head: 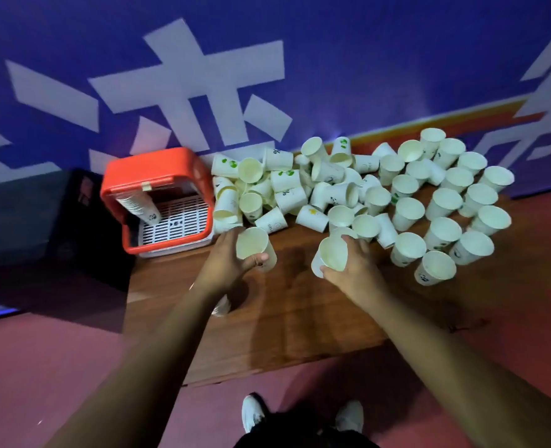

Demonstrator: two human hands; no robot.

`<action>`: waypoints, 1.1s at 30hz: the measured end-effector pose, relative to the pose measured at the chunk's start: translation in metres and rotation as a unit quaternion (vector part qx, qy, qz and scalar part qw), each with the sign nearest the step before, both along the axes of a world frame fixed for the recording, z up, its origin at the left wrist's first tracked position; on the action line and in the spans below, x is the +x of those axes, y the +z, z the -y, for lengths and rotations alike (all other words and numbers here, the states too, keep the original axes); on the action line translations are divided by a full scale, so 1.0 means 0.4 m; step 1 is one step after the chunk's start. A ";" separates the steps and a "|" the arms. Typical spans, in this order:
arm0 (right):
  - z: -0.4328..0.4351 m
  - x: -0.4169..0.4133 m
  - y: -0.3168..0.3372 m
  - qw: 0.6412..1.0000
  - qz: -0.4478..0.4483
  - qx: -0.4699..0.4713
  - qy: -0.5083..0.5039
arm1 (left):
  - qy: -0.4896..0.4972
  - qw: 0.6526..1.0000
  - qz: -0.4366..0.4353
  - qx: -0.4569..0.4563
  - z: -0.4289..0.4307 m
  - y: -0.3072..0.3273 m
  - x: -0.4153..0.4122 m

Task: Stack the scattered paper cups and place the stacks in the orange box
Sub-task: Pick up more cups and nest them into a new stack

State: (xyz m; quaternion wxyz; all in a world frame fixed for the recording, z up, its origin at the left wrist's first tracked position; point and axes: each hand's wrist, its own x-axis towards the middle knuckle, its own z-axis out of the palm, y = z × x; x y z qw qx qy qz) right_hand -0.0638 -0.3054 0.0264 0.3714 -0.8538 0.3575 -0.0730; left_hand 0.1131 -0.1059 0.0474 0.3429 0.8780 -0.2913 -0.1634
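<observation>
My left hand (pixel 232 260) grips one paper cup (pixel 253 248), thumb across its front and fingers curled behind, mouth tilted up toward me. My right hand (pixel 355 266) grips a second cup (pixel 332 258), thumb under the rim and fingers wrapped over the far side. The two held cups are apart, both over the near-middle of the wooden table (pixel 300 318). The table top is brown and glossy, with hand shadows on it. Below it is a reddish floor (pixel 57 367), where my two white shoes (pixel 253 412) show at the bottom edge. Behind the table hangs a blue banner (pixel 364 59) with big white characters and an orange stripe low on the right. The orange box (pixel 157 163) sits at the table's left far corner, open side facing me, with a white slotted grid (pixel 177 221) as its floor. One stack of cups (pixel 138 205) lies slanted against its left wall. Just right of the box is a jumbled pile of cups (pixel 300 185), mostly on their sides, touching and overlapping. Further right are upright cups (pixel 445 202), close together, mouths up. The pile's near edge sits just beyond both hands. A dark block (pixel 25 215) stands left of the box. Something pale shows under my left wrist (pixel 221 307), too blurred to identify.
</observation>
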 end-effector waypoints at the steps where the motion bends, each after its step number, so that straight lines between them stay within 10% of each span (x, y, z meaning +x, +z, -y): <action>1: -0.031 0.034 0.012 1.000 -0.001 -0.001 0.010 | 0.012 1.000 -0.007 0.005 -0.048 0.005 0.018; 21: -0.427 0.295 0.012 0.998 -0.017 0.017 0.051 | 0.002 0.992 -0.106 0.061 -0.407 -0.240 0.116; 33: -0.524 0.387 -0.020 0.978 -0.063 0.027 0.197 | -0.046 0.964 -0.244 -0.097 -0.484 -0.188 0.238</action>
